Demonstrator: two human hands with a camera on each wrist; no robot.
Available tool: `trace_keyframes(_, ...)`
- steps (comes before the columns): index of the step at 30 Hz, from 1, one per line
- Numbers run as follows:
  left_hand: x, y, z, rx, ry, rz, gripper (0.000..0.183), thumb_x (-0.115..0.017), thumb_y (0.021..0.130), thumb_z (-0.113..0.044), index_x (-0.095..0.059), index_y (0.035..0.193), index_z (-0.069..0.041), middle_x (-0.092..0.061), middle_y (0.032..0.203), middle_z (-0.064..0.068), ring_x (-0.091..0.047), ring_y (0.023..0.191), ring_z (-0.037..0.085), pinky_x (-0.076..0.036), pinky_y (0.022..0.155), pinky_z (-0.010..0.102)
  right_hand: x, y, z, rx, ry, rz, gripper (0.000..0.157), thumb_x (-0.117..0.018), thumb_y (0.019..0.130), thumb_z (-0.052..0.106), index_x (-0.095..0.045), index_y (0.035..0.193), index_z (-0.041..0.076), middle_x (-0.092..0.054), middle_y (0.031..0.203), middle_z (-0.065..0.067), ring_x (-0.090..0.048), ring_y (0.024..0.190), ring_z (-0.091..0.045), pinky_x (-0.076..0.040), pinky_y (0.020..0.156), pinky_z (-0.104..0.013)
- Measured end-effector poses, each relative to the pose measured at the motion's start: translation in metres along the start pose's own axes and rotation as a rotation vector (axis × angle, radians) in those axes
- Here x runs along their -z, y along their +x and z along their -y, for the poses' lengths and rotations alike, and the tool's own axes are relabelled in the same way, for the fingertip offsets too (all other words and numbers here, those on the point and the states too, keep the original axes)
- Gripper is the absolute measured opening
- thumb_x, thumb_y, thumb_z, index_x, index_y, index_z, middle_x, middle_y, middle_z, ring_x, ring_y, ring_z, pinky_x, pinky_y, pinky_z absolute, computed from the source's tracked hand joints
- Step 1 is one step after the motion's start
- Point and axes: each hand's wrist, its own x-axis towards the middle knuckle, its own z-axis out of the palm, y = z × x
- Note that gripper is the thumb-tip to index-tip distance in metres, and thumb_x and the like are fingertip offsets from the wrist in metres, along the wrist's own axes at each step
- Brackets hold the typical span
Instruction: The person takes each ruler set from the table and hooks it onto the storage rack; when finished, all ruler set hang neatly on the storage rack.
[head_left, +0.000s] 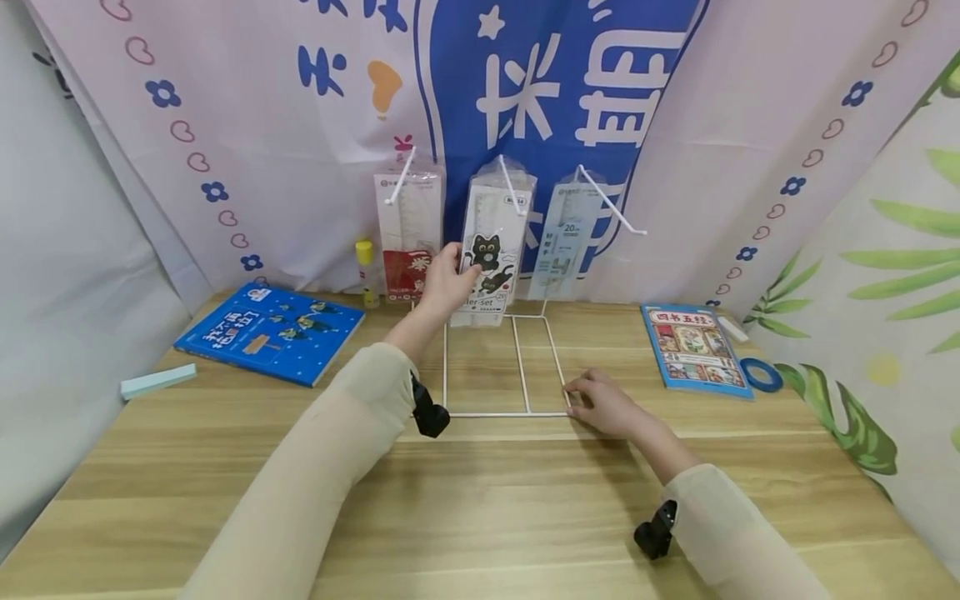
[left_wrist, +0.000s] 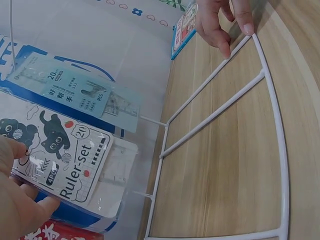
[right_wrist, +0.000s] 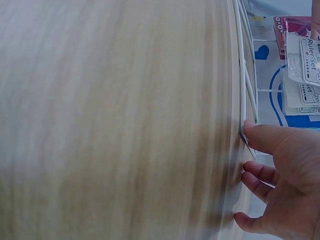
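Note:
My left hand (head_left: 447, 287) grips the left edge of a clear ruler set packet (head_left: 495, 229) printed with black cats, thumb in front. The packet is at the middle hook (head_left: 512, 185) of a white wire rack (head_left: 487, 415); a similar Ruler-set packet (right_wrist: 309, 94) shows beside it in the right wrist view. At the rack's front right corner, my right hand (head_left: 606, 406) pinches the base wire between thumb and fingers. On the left hook hangs a red and white ruler packet (head_left: 408, 225), on the right hook a pale blue ruler packet (head_left: 567, 242).
A blue book (head_left: 273, 329) and a light blue bar-shaped item (head_left: 159, 380) lie left on the wooden table (head_left: 480, 517). A yellow-capped glue stick (head_left: 366, 271) stands behind. To the right are a smaller book (head_left: 696, 348) and blue tape roll (head_left: 762, 375). A printed cloth (head_left: 315, 167) hangs behind.

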Motion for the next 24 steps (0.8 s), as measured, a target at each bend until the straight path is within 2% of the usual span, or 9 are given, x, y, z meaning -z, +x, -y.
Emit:
trace_keyframes(4,0.0,-0.002,0.003,0.051,-0.01,0.016,0.031,-0.059,0.086,-0.012,-0.053,0.111,0.006,-0.062,0.101,0.021,-0.057,0.089,0.027,-0.047,0.078,0.033,-0.001,0.002,0.002,-0.001,0.002,-0.003,0.035,-0.066,0.081,0.012,-0.058,0.113,-0.002,-0.05,0.101,-0.014,-0.049,0.088,-0.027,-0.044,0.081,-0.044)
trace_keyframes(7,0.0,-0.006,0.01,0.108,-0.075,0.042,0.032,-0.058,0.088,-0.018,-0.054,0.111,0.004,-0.063,0.1,0.017,-0.058,0.088,0.024,-0.048,0.078,0.033,-0.001,0.004,0.004,0.006,0.0,-0.003,0.036,-0.066,0.082,0.013,-0.058,0.113,-0.002,-0.05,0.102,-0.015,-0.049,0.089,-0.027,-0.044,0.082,-0.044)
trace_keyframes(10,-0.016,0.011,0.064,0.106,-0.124,0.012,0.034,-0.059,0.086,-0.031,-0.058,0.103,-0.001,-0.065,0.093,0.011,-0.06,0.082,0.017,-0.05,0.071,0.026,-0.001,0.007,0.006,0.015,0.001,0.001,0.036,-0.065,0.082,0.013,-0.057,0.113,-0.002,-0.049,0.102,-0.016,-0.049,0.089,-0.027,-0.044,0.081,-0.044)
trace_keyframes(12,-0.03,0.026,0.111,0.088,-0.133,-0.003,0.039,-0.061,0.083,-0.042,-0.06,0.096,-0.005,-0.066,0.087,0.006,-0.06,0.076,0.012,-0.049,0.064,0.022,-0.001,0.008,0.007,0.021,0.002,0.007,0.036,-0.065,0.082,0.013,-0.057,0.113,-0.002,-0.049,0.102,-0.016,-0.049,0.089,-0.027,-0.044,0.08,-0.044)
trace_keyframes(14,-0.045,0.046,0.16,0.109,-0.126,-0.009,0.043,-0.06,0.081,-0.047,-0.06,0.098,-0.007,-0.066,0.09,0.006,-0.061,0.08,0.013,-0.049,0.066,0.022,-0.001,0.009,0.007,0.024,0.0,0.012,0.036,-0.065,0.082,0.013,-0.058,0.114,-0.002,-0.049,0.102,-0.015,-0.049,0.088,-0.026,-0.044,0.079,-0.043)
trace_keyframes(15,-0.048,0.048,0.174,0.113,-0.133,-0.007,0.043,-0.061,0.08,-0.048,-0.06,0.098,-0.008,-0.065,0.091,0.006,-0.06,0.08,0.013,-0.049,0.066,0.022,-0.001,0.01,0.008,0.026,-0.002,0.016,0.035,-0.065,0.082,0.013,-0.058,0.113,-0.002,-0.05,0.102,-0.015,-0.049,0.087,-0.025,-0.044,0.078,-0.042)
trace_keyframes(19,-0.048,0.042,0.191,0.2,-0.163,0.029,0.044,-0.059,0.084,-0.043,-0.058,0.109,-0.006,-0.063,0.102,0.011,-0.059,0.09,0.02,-0.049,0.075,0.03,-0.001,0.012,0.008,0.034,-0.003,0.02,0.035,-0.065,0.082,0.014,-0.058,0.113,-0.001,-0.05,0.101,-0.014,-0.049,0.087,-0.025,-0.044,0.078,-0.042)
trace_keyframes(22,-0.051,0.037,0.204,0.233,-0.204,0.037,0.045,-0.059,0.084,-0.044,-0.056,0.109,-0.006,-0.062,0.1,0.01,-0.061,0.087,0.02,-0.05,0.074,0.03,0.0,0.014,0.008,0.039,0.004,0.019,0.035,-0.065,0.082,0.014,-0.057,0.113,-0.001,-0.05,0.103,-0.016,-0.049,0.09,-0.028,-0.044,0.081,-0.044)
trace_keyframes(24,-0.061,0.044,0.233,0.22,-0.246,0.047,0.049,-0.061,0.08,-0.05,-0.056,0.106,-0.009,-0.063,0.095,0.008,-0.063,0.08,0.017,-0.052,0.069,0.028,0.0,0.014,0.006,0.036,0.005,0.02,0.035,-0.065,0.083,0.014,-0.057,0.114,-0.002,-0.049,0.104,-0.017,-0.05,0.094,-0.031,-0.043,0.084,-0.046)
